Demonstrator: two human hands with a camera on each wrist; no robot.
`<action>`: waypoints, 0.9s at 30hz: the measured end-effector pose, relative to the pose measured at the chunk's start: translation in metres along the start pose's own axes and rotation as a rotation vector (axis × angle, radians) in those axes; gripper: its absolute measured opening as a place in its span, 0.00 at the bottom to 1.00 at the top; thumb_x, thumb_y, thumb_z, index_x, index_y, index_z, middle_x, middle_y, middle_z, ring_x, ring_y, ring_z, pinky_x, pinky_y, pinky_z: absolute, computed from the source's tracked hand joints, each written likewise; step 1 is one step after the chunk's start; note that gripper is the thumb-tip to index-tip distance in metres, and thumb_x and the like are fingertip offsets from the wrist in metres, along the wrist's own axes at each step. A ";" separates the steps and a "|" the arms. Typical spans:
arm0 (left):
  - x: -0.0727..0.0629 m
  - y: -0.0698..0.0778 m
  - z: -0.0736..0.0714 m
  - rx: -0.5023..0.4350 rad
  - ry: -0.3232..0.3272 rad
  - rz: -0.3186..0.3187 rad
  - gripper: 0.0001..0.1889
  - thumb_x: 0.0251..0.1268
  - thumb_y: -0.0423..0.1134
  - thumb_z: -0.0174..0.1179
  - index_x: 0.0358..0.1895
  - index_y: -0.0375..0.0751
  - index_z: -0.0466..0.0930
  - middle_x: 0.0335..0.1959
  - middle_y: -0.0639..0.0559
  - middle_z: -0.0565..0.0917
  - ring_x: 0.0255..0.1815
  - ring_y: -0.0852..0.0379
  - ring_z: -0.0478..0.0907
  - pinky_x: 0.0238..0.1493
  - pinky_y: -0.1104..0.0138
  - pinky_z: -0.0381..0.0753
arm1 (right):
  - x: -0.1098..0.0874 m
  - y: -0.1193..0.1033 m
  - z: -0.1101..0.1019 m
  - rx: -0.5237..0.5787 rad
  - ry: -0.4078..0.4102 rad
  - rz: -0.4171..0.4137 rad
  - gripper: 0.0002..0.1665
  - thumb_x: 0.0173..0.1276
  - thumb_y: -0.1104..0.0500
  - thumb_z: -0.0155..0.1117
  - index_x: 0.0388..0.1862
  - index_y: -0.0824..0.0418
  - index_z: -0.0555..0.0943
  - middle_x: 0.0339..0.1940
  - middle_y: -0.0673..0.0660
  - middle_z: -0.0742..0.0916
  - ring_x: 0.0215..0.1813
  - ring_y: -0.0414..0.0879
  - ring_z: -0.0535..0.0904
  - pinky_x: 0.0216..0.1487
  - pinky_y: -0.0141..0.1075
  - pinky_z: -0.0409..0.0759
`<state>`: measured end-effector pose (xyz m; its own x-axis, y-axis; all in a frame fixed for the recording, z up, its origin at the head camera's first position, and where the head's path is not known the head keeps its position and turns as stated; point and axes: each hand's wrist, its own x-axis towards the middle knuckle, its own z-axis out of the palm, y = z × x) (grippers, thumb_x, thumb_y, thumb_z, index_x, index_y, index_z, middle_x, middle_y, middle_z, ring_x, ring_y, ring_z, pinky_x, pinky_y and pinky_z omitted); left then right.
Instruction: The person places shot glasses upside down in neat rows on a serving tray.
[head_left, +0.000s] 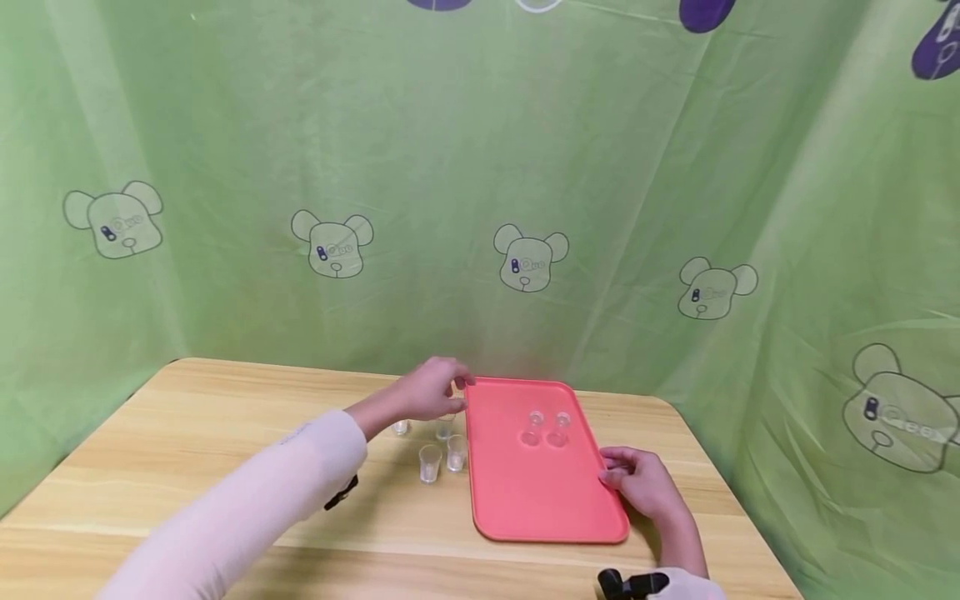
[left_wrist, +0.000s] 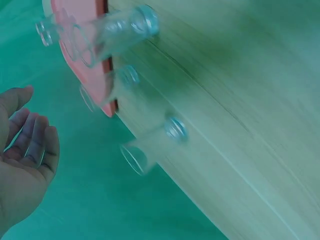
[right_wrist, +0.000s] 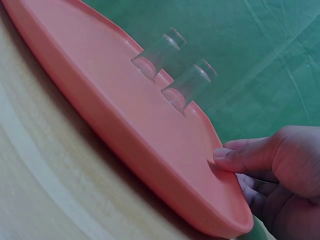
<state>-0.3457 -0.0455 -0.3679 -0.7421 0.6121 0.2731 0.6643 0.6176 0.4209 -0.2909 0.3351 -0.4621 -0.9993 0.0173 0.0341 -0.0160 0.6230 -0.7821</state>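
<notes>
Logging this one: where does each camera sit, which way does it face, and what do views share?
Head: on the person's head, facing forward and down over the table and red tray; left hand, right hand and sleeves show.
Left wrist: on that wrist, facing upright glasses beside the tray; left hand shows.
Right wrist: on that wrist, facing across the tray; right hand shows, gripping its edge.
Head and right wrist share two upside-down glasses.

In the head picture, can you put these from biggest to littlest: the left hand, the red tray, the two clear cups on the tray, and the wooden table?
1. Wooden table
2. Red tray
3. Left hand
4. Left cup and right cup on the tray: these look alike, so neither ranks higher
</notes>
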 end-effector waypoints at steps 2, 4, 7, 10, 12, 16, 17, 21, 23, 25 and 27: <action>-0.006 -0.006 -0.004 0.002 0.011 0.000 0.18 0.63 0.31 0.69 0.55 0.31 0.82 0.47 0.40 0.85 0.42 0.46 0.84 0.47 0.61 0.83 | 0.000 0.000 0.000 0.000 -0.002 0.002 0.24 0.67 0.71 0.67 0.61 0.76 0.78 0.47 0.65 0.87 0.45 0.51 0.83 0.41 0.32 0.82; -0.012 -0.011 -0.007 0.003 0.018 -0.013 0.17 0.63 0.32 0.69 0.54 0.32 0.82 0.47 0.41 0.85 0.44 0.44 0.84 0.48 0.60 0.83 | 0.000 0.000 0.000 0.001 0.000 0.006 0.23 0.67 0.71 0.67 0.61 0.75 0.78 0.47 0.64 0.87 0.45 0.51 0.83 0.41 0.32 0.82; -0.020 -0.022 -0.012 0.014 0.030 -0.035 0.17 0.62 0.33 0.70 0.54 0.32 0.82 0.47 0.42 0.85 0.46 0.44 0.83 0.49 0.60 0.83 | -0.001 0.000 0.000 -0.002 0.001 0.005 0.23 0.67 0.71 0.67 0.61 0.75 0.78 0.47 0.64 0.87 0.45 0.51 0.83 0.41 0.32 0.82; -0.028 -0.035 -0.015 0.019 0.046 -0.064 0.19 0.61 0.34 0.71 0.54 0.31 0.83 0.47 0.40 0.85 0.47 0.45 0.83 0.51 0.58 0.84 | -0.001 -0.001 0.000 0.001 0.003 0.004 0.23 0.67 0.71 0.67 0.61 0.75 0.79 0.47 0.65 0.87 0.44 0.50 0.83 0.41 0.31 0.82; -0.033 -0.044 -0.017 0.016 0.052 -0.085 0.20 0.61 0.36 0.71 0.55 0.31 0.82 0.48 0.39 0.85 0.47 0.44 0.83 0.51 0.57 0.84 | -0.001 -0.001 0.000 0.003 0.001 0.005 0.23 0.67 0.71 0.67 0.61 0.75 0.79 0.47 0.65 0.87 0.44 0.50 0.83 0.41 0.31 0.82; -0.042 -0.060 -0.019 -0.002 0.047 -0.126 0.23 0.60 0.38 0.72 0.56 0.30 0.81 0.50 0.36 0.84 0.48 0.41 0.83 0.51 0.55 0.84 | 0.000 -0.002 -0.001 0.003 -0.001 0.006 0.23 0.67 0.71 0.67 0.61 0.75 0.78 0.47 0.65 0.87 0.45 0.51 0.83 0.41 0.32 0.82; -0.044 -0.064 -0.019 -0.008 0.045 -0.137 0.24 0.60 0.38 0.73 0.57 0.30 0.81 0.51 0.35 0.83 0.48 0.41 0.83 0.52 0.55 0.84 | 0.000 -0.003 -0.001 0.002 -0.003 0.007 0.23 0.67 0.71 0.67 0.61 0.75 0.78 0.47 0.65 0.87 0.45 0.51 0.83 0.41 0.32 0.82; -0.051 -0.079 -0.019 -0.018 0.034 -0.178 0.27 0.59 0.42 0.74 0.59 0.30 0.80 0.53 0.34 0.82 0.48 0.40 0.83 0.53 0.53 0.83 | 0.000 -0.002 -0.001 0.009 -0.006 0.007 0.23 0.67 0.71 0.67 0.61 0.75 0.78 0.47 0.65 0.87 0.44 0.51 0.84 0.41 0.32 0.82; -0.055 -0.085 -0.019 -0.032 0.023 -0.198 0.30 0.58 0.44 0.75 0.60 0.30 0.79 0.54 0.34 0.82 0.47 0.41 0.82 0.53 0.53 0.82 | 0.000 -0.002 0.000 0.012 -0.008 0.010 0.23 0.67 0.71 0.67 0.61 0.75 0.78 0.47 0.65 0.87 0.44 0.50 0.84 0.41 0.32 0.82; -0.058 -0.090 -0.020 -0.046 0.012 -0.207 0.32 0.56 0.45 0.76 0.61 0.30 0.79 0.54 0.34 0.82 0.47 0.43 0.82 0.52 0.53 0.82 | 0.000 -0.002 0.000 0.012 -0.008 0.010 0.23 0.67 0.71 0.67 0.61 0.75 0.78 0.47 0.65 0.87 0.44 0.50 0.83 0.41 0.32 0.82; -0.060 -0.094 -0.020 -0.066 -0.003 -0.222 0.34 0.55 0.46 0.77 0.62 0.31 0.78 0.55 0.34 0.81 0.46 0.44 0.81 0.52 0.53 0.82 | 0.000 -0.002 0.000 0.010 -0.008 0.011 0.23 0.67 0.71 0.67 0.61 0.75 0.78 0.47 0.65 0.87 0.43 0.49 0.83 0.41 0.32 0.82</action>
<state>-0.3655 -0.1502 -0.4069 -0.8691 0.4663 0.1650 0.4774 0.7038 0.5261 -0.2909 0.3344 -0.4606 -0.9996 0.0178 0.0206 -0.0053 0.6152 -0.7884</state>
